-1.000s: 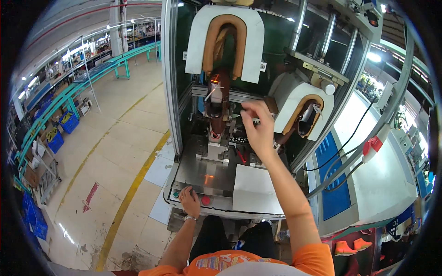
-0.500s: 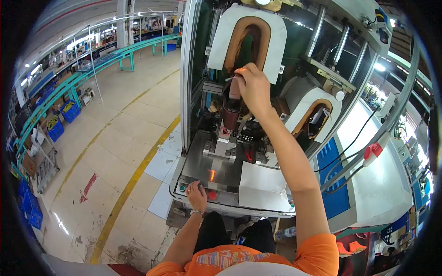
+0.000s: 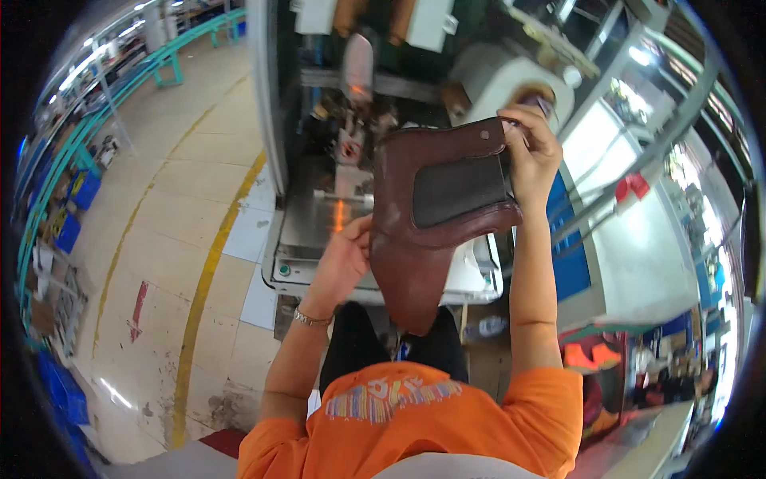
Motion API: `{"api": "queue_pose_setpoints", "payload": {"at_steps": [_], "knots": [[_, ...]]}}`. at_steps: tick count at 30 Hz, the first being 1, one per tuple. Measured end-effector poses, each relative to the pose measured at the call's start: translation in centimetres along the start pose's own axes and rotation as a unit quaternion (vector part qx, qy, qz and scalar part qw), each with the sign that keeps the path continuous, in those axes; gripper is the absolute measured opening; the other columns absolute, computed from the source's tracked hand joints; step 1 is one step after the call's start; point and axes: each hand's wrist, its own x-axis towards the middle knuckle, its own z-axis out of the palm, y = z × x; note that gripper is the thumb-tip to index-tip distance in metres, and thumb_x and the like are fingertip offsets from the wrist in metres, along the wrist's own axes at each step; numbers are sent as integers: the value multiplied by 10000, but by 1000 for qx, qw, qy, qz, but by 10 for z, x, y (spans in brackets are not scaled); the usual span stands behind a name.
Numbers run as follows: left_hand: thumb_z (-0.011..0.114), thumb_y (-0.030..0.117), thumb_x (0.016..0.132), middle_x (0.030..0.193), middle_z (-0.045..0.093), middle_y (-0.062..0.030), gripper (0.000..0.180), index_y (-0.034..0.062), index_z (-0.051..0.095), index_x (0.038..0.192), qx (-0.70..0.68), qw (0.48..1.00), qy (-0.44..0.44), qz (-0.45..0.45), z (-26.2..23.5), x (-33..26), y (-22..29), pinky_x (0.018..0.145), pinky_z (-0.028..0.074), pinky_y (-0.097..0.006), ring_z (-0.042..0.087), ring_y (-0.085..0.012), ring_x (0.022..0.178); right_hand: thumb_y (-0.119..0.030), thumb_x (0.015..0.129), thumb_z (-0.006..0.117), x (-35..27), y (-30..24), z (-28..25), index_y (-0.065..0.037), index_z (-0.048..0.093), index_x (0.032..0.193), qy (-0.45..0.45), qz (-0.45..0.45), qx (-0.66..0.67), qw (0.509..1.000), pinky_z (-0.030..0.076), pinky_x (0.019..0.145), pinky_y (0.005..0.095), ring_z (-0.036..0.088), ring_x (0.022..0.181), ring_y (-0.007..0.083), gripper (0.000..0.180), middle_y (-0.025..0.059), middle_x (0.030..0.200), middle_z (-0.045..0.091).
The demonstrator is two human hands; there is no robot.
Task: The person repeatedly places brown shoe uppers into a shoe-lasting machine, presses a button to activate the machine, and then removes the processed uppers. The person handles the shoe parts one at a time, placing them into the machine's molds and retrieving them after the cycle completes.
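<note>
A burgundy ankle-boot upper (image 3: 411,275) with a dark elastic side panel hangs in front of me, its toe pointing down toward my lap. My right hand (image 3: 533,152) is closed on the top edge of its shaft. On the opposite side, my left hand (image 3: 345,259) has its fingers bent against the heel edge, some of them partly hidden by the leather. Behind the upper stands a machine, with a bare upright boot form (image 3: 357,68) in it.
The machine's metal base (image 3: 307,231) has an orange light streak and a green button (image 3: 284,270) at its front left corner. White pads (image 3: 431,24) hang above. Cables and a red-and-white connector (image 3: 632,188) are at right. Orange shoe pieces (image 3: 590,358) lie lower right.
The boot upper has come off the machine's form and toward me in my right hand. My left hand has risen from the machine's front edge to the upper. The view has shifted.
</note>
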Motion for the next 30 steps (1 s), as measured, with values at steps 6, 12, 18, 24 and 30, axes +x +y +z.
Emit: {"api": "queue_pose_setpoints", "payload": {"at_steps": [6,12,18,24,30], "knots": [[573,75,829,1083,556,-48,321,17,479,1130,96,991,-90,-36,57,4,-76,822,432,-269,528,-119,959,1,758,596,-72,14,-98,-45,605,1007,5,188,-64,980,391,652,180,504,714,53,253,36,927,565],[568,98,835,1073,560,-67,326,17,471,1136,101,975,-38,-195,76,26,-148,835,449,-299,546,-161,966,-229,766,638,-196,-86,-162,-54,370,1283,-114,266,-259,922,366,911,365,409,1159,264,608,155,1257,443],[550,43,831,1004,577,-84,201,23,522,1030,42,887,13,-460,80,27,-265,848,464,-307,563,-196,938,-159,714,637,-271,-166,-162,-105,305,1313,-167,511,-326,777,462,788,414,522,989,378,687,186,1182,495],[397,203,921,1131,551,-131,310,-22,485,1114,33,727,-64,-683,104,11,-320,815,495,-305,563,-199,994,-48,689,547,-314,-161,-260,-43,596,972,-62,520,-482,702,461,694,424,574,785,382,288,188,857,611],[442,215,900,1231,487,-111,387,60,393,1251,159,724,-74,-667,52,6,-318,931,391,-342,469,-226,1134,-44,652,498,-339,-136,-398,-35,633,872,44,673,-452,583,469,744,421,595,828,356,259,208,876,611]]}}
